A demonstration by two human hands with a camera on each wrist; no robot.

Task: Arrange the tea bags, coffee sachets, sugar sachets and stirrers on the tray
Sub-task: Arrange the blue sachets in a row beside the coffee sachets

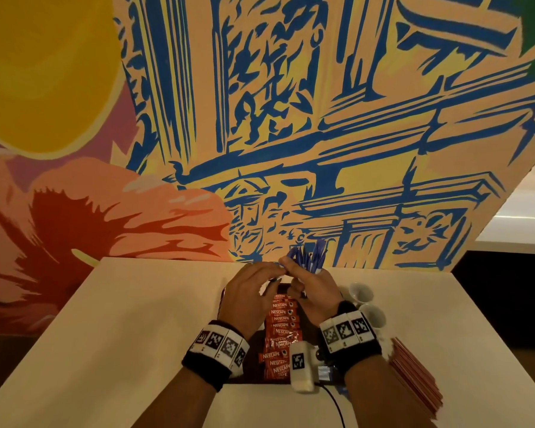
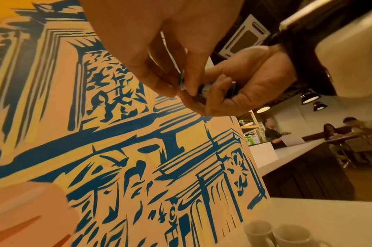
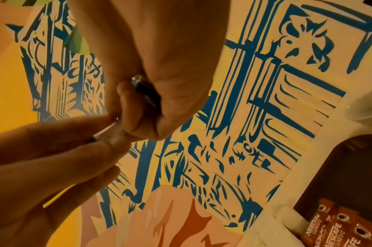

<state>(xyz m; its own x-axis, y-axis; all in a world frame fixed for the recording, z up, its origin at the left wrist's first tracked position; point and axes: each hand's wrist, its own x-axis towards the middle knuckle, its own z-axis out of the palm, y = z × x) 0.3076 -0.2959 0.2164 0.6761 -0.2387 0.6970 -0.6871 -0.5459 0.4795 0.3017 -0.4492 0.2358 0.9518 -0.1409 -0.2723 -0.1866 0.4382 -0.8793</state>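
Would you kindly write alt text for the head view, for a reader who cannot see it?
Two hands, left and right, meet above a dark tray, together pinching a small blue sachet beside a bunch of blue sachets. A row of red coffee sachets lies on the tray; white cups stand to its right, before a colourful mural.

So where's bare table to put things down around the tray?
Left of the tray the table is bare out to its edge. The right side is crowded: white cups and a red stack. Both hands, left hand and right hand, cover the tray's far end.
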